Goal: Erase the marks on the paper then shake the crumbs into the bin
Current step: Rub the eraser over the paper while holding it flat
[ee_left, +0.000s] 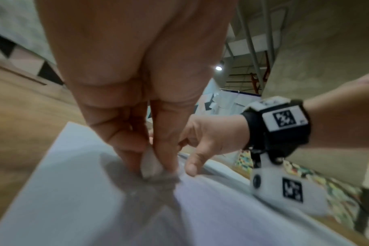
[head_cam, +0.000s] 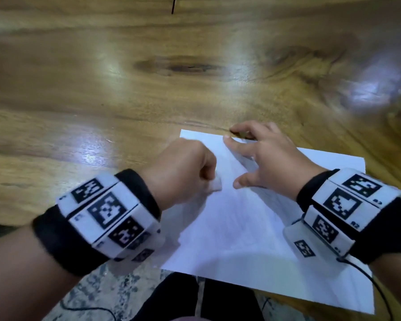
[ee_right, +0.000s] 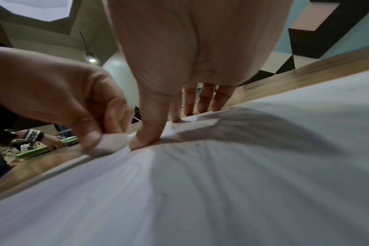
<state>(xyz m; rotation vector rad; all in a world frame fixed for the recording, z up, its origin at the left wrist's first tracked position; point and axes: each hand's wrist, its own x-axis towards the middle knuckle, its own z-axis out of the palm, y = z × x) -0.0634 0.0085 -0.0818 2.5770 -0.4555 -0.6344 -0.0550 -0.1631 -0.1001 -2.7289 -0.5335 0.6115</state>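
Observation:
A white sheet of paper [head_cam: 245, 228] lies on the wooden table [head_cam: 148, 77] at its near edge, with faint pencil lines across it [ee_right: 200, 191]. My left hand [head_cam: 185, 165] pinches a small white eraser [head_cam: 214, 185] and holds its tip against the paper near the sheet's left side [ee_left: 150, 164]. My right hand [head_cam: 262, 154] lies spread on the far part of the sheet, fingers straight, thumb [ee_right: 145, 138] and fingertips [ee_right: 202, 106] pressing the paper down. The eraser [ee_right: 112, 141] sits just left of the right thumb. No bin is in view.
The wooden table stretches bare ahead and to the left. A black cable [head_cam: 377, 288] runs from my right wristband over the paper's near right corner. In the right wrist view, another person's hand [ee_right: 51, 139] works with green sheets far off to the left.

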